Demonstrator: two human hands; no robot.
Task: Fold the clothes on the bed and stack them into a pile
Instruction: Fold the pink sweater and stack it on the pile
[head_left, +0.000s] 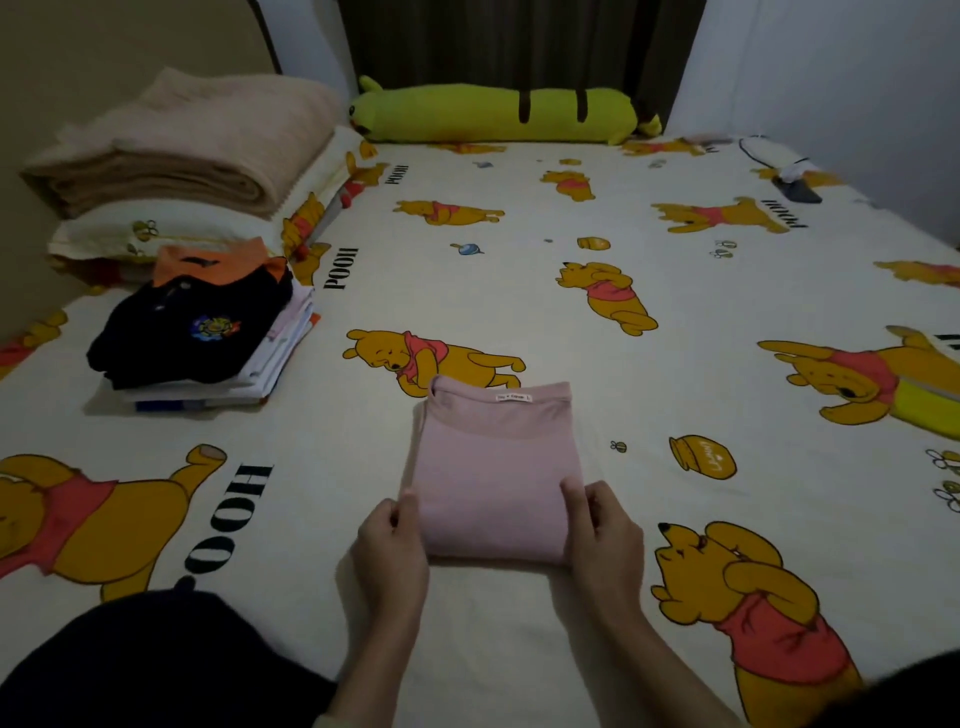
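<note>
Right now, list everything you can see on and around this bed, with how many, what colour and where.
pink top: one, pale pink, folded, near middle of the bed, collar facing away
pile of folded clothes: one, black garment with orange collar on top, white and pink layers under it, left side
bed sheet: one, cream with yellow bear print, covering the bed
blanket: one, beige, folded, on the pillow at far left
pillow: one, cream printed, under the blanket
long plush toy: one, yellow-green with dark stripes, along the far edge
small dark items: unclear, dark and white, far right corner
left hand: grips the top's near left edge
right hand: grips its near right edge
</note>
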